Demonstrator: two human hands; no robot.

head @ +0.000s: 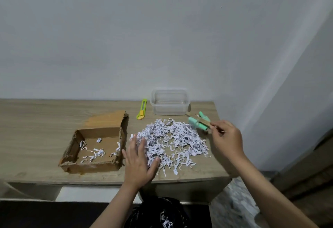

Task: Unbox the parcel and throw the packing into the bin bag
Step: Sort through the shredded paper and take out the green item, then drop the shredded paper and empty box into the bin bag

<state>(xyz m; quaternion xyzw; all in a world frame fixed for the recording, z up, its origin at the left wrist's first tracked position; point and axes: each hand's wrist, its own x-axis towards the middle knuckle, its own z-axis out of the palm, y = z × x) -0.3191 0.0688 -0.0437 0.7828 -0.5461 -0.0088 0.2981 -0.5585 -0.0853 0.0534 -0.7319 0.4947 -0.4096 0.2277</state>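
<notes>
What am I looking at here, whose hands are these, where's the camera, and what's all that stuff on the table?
There is no machine: these are a person's two bare hands, filmed by one wide-angle camera worn on the head and looking forward and down.

On the wooden table lies an opened cardboard box with only a few paper scraps left inside. Beside it is a big pile of shredded paper, the packing. Behind the pile sit a green and yellow utility knife and a clear plastic container that looks empty.

The left hand lies flat and open on the near edge of the pile. The right hand has its grip on a small bundle of mint green and wooden items, too blurred to identify. A black bin bag waits below the table edge.
</notes>
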